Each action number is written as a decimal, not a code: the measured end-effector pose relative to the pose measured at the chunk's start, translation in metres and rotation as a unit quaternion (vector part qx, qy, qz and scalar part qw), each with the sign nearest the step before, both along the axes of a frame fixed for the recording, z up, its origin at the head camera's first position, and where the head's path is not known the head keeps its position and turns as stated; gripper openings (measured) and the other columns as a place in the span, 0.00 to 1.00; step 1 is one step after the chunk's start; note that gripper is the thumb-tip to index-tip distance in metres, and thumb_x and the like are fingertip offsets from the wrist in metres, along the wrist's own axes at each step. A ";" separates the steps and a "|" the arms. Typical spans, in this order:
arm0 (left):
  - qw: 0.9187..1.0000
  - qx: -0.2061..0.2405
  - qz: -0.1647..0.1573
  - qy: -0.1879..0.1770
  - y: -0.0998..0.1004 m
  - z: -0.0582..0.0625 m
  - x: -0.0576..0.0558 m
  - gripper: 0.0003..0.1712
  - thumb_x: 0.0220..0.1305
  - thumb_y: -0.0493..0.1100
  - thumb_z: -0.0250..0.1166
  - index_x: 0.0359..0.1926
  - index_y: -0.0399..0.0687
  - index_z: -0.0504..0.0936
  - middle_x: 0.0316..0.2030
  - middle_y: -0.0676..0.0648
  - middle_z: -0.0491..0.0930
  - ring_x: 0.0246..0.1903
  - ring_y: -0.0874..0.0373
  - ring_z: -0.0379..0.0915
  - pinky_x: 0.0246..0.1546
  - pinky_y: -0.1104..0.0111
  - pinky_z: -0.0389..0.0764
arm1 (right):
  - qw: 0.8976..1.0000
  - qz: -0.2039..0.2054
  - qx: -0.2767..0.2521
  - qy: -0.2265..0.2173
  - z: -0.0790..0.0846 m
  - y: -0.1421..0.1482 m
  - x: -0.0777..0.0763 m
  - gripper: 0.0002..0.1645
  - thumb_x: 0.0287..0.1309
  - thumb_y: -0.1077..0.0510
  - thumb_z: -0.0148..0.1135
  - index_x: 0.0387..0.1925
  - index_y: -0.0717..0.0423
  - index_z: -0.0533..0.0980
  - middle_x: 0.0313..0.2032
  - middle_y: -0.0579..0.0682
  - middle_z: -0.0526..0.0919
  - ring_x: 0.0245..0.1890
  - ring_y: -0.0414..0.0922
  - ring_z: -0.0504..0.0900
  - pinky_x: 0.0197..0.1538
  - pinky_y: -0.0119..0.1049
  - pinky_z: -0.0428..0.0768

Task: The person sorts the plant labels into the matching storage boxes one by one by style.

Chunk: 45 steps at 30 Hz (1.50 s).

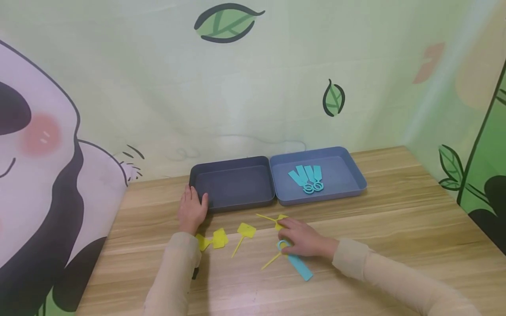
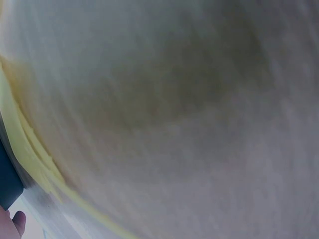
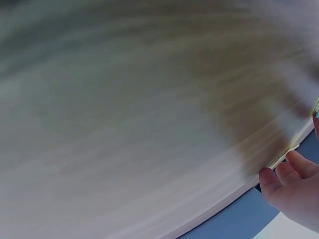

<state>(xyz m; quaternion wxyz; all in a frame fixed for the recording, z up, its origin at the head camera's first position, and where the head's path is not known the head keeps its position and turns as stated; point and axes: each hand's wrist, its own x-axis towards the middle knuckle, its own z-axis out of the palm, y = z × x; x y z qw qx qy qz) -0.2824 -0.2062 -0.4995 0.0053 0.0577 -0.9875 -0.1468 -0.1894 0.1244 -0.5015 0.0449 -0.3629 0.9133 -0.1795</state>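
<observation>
My left hand (image 1: pixel 192 211) rests at the front left corner of the dark tray (image 1: pixel 233 207), fingers straight along its side. My right hand (image 1: pixel 303 238) is low over the table, its fingertips at a yellow thin-stemmed tag (image 1: pixel 280 221). Its thumb is beside the ring of a teal tag (image 1: pixel 300 267), spread apart from the fingers. Another yellow tag's stem (image 1: pixel 271 261) pokes out by that ring, the rest partly hidden. In the right wrist view, the fingers (image 3: pixel 286 174) reach down to a yellow edge.
Right of the dark tray, touching it, a blue tray (image 1: pixel 336 180) holds several teal ringed tags (image 1: pixel 308 177). A single yellow tag (image 1: pixel 247 230) lies between my hands. More yellow tags (image 1: pixel 219 238) overlap near my left sleeve. A printed cloth wall (image 1: pixel 253 87) rises behind the trays.
</observation>
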 end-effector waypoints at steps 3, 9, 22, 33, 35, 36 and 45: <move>1.000 -0.001 0.001 0.000 0.000 -0.001 -0.001 0.41 0.65 0.60 0.32 0.66 0.32 0.43 0.68 0.37 0.37 0.66 0.43 0.40 0.65 0.55 0.49 | 1.000 -0.007 -0.002 -0.008 0.000 -0.001 0.000 0.13 0.44 0.47 0.63 0.28 0.48 0.73 0.57 0.60 0.67 0.60 0.57 0.62 0.59 0.53 0.62; 1.000 -0.002 -0.001 0.000 0.000 -0.002 -0.001 0.41 0.65 0.60 0.32 0.66 0.32 0.43 0.68 0.37 0.37 0.66 0.42 0.40 0.65 0.55 0.49 | 0.999 -0.030 -0.012 -0.029 0.001 -0.004 -0.001 0.12 0.42 0.50 0.64 0.24 0.49 0.70 0.57 0.60 0.68 0.60 0.57 0.62 0.60 0.52 0.62; 1.000 0.004 -0.008 0.006 0.000 -0.002 -0.001 0.41 0.65 0.59 0.32 0.65 0.30 0.43 0.67 0.35 0.38 0.67 0.43 0.37 0.66 0.57 0.46 | 0.993 -0.116 -0.008 -0.002 0.007 -0.010 0.001 0.08 0.40 0.59 0.63 0.20 0.49 0.70 0.22 0.41 0.66 0.23 0.38 0.63 0.23 0.28 0.62; 1.000 0.000 -0.008 0.007 -0.001 -0.002 -0.001 0.41 0.65 0.59 0.31 0.65 0.30 0.43 0.67 0.35 0.38 0.67 0.43 0.37 0.66 0.57 0.45 | 0.974 -0.148 -0.076 -0.151 0.017 0.000 -0.013 0.05 0.45 0.64 0.57 0.21 0.52 0.75 0.22 0.43 0.75 0.24 0.38 0.69 0.29 0.30 0.70; 1.000 0.001 -0.008 0.008 -0.001 -0.002 -0.001 0.41 0.65 0.59 0.32 0.65 0.30 0.43 0.67 0.35 0.38 0.67 0.43 0.37 0.66 0.57 0.46 | 0.970 -0.144 -0.095 -0.171 0.022 0.004 -0.017 0.04 0.46 0.65 0.57 0.22 0.55 0.77 0.22 0.44 0.77 0.24 0.38 0.70 0.29 0.30 0.72; 1.000 0.000 -0.009 0.008 -0.001 -0.002 -0.001 0.41 0.65 0.59 0.32 0.65 0.29 0.43 0.67 0.35 0.38 0.67 0.43 0.38 0.66 0.57 0.46 | 0.968 -0.143 -0.103 -0.177 0.024 0.006 -0.019 0.04 0.46 0.65 0.57 0.23 0.56 0.78 0.23 0.45 0.78 0.24 0.38 0.71 0.28 0.29 0.73; 1.000 0.001 -0.010 0.008 -0.001 -0.002 -0.001 0.41 0.65 0.59 0.31 0.65 0.29 0.43 0.67 0.34 0.37 0.67 0.42 0.37 0.66 0.56 0.45 | 0.943 -0.114 -0.193 -0.247 0.039 0.030 -0.030 0.08 0.51 0.67 0.55 0.32 0.67 0.79 0.27 0.55 0.82 0.22 0.39 0.75 0.26 0.36 0.78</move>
